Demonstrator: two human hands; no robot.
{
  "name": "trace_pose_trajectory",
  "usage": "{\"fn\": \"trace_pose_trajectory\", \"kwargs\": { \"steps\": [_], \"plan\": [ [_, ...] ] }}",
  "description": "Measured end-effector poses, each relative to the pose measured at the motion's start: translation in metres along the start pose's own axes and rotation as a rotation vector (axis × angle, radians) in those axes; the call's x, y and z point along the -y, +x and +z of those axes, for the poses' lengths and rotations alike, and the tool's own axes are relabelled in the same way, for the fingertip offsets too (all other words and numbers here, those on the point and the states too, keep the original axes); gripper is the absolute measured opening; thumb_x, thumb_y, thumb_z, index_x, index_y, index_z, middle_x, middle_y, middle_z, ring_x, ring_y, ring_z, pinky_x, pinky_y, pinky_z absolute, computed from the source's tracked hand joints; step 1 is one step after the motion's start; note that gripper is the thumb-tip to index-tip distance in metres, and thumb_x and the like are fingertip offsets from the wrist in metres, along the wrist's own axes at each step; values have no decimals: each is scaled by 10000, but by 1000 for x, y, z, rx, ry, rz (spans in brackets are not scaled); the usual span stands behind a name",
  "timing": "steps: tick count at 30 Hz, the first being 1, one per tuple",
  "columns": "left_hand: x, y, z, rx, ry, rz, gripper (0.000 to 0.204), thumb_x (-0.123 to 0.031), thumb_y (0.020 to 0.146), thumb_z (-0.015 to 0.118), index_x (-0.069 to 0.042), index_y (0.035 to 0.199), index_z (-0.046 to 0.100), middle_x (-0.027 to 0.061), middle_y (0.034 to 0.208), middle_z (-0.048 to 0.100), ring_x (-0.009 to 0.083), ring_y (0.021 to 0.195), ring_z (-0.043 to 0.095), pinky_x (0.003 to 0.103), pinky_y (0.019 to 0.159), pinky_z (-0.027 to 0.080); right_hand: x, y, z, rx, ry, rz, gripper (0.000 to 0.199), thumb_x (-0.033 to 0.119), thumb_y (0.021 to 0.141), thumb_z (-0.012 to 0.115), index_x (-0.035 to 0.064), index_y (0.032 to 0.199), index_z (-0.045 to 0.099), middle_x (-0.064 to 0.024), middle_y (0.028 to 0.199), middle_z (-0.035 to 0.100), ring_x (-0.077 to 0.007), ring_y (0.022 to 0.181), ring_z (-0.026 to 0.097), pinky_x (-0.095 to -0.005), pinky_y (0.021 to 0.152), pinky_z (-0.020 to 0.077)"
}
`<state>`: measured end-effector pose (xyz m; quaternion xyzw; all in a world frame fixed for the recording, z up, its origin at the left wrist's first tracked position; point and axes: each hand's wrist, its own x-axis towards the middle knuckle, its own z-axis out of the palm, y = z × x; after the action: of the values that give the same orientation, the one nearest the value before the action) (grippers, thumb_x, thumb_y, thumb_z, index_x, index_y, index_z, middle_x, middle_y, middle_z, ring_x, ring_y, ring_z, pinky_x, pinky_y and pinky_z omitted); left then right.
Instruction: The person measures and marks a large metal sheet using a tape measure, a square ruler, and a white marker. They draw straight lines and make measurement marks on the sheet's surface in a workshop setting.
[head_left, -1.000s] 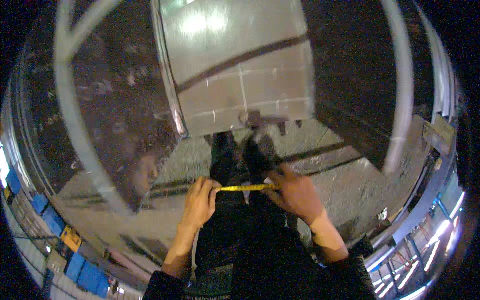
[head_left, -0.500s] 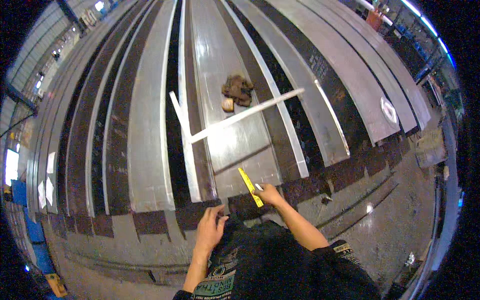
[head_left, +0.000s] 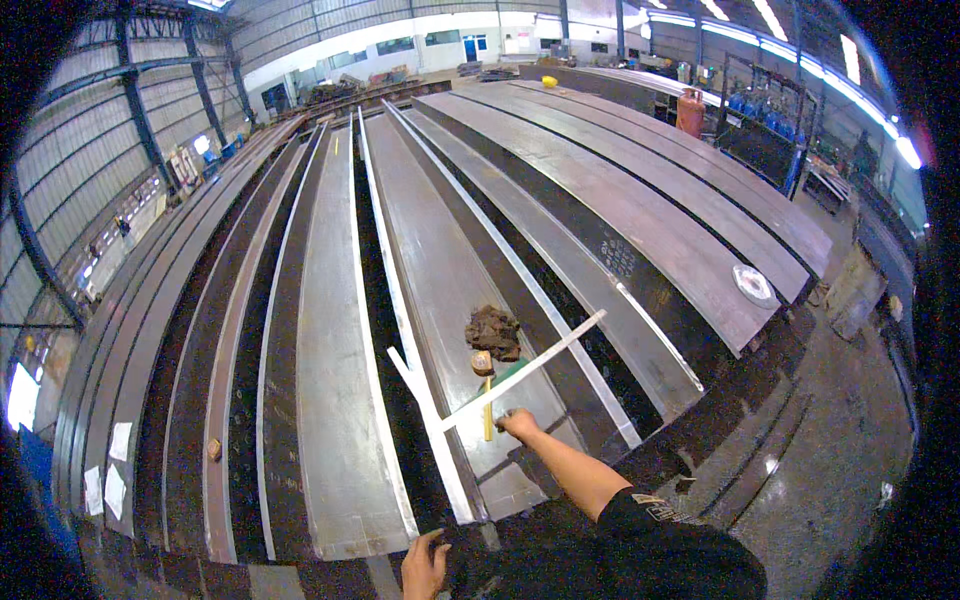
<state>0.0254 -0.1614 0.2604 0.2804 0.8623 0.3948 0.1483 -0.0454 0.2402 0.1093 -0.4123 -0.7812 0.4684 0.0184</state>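
Note:
My right hand [head_left: 517, 424] is over the middle steel plate [head_left: 420, 210], its fingers closed together; what they hold, if anything, is hidden. Just left of it a yellow measuring strip [head_left: 488, 421] reaches back toward a small tan block [head_left: 482, 363]. A pale bar [head_left: 550, 358] crosses the plates at a slant and meets a second pale bar [head_left: 411, 376] at its left end. Behind the block lies a crumpled brown cloth-like bundle [head_left: 493, 331]. My left hand [head_left: 425, 567] is at the plates' near edge, fingers loosely bent and thumb apart, holding nothing visible.
Long steel plates and strips run away from me, with dark gaps between. A white ring-shaped roll [head_left: 753, 286] rests at the right, white papers [head_left: 115, 490] at the left. A small round brown piece [head_left: 214, 450] sits on a left strip. An orange cylinder [head_left: 690, 112] stands far right.
My view has tilted up, showing more of the hall. The yellow strip, earlier in my right hand, is now by the block and pale bar. My right hand has reached farther over the plate.

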Motion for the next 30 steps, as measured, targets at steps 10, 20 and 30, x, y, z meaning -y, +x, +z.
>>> {"fn": "trace_pose_trajectory", "kwargs": {
  "steps": [10,20,30],
  "plan": [
    [62,-26,-46,90,101,-208,282,-163,959,623,-56,1220,635,185,1134,682,372,1040,653,424,904,505,2,98,76,-91,-690,-728,314,157,861,593,138,1167,663,-153,1106,602,-355,908,690,-461,758,581],
    [170,-43,-20,449,-47,-119,353,-64,966,561,-1,1313,562,226,1275,602,408,1163,584,436,957,477,38,123,66,140,-861,-986,246,153,857,589,120,1096,637,-178,969,622,-359,751,699,-486,617,558],
    [-50,55,8,471,-235,111,305,-223,943,662,-6,1158,667,224,1104,682,405,1058,647,453,924,499,18,-58,10,322,-732,-731,418,245,933,551,175,1344,522,-146,1154,637,-396,1027,653,-476,774,557]
  ]
}}
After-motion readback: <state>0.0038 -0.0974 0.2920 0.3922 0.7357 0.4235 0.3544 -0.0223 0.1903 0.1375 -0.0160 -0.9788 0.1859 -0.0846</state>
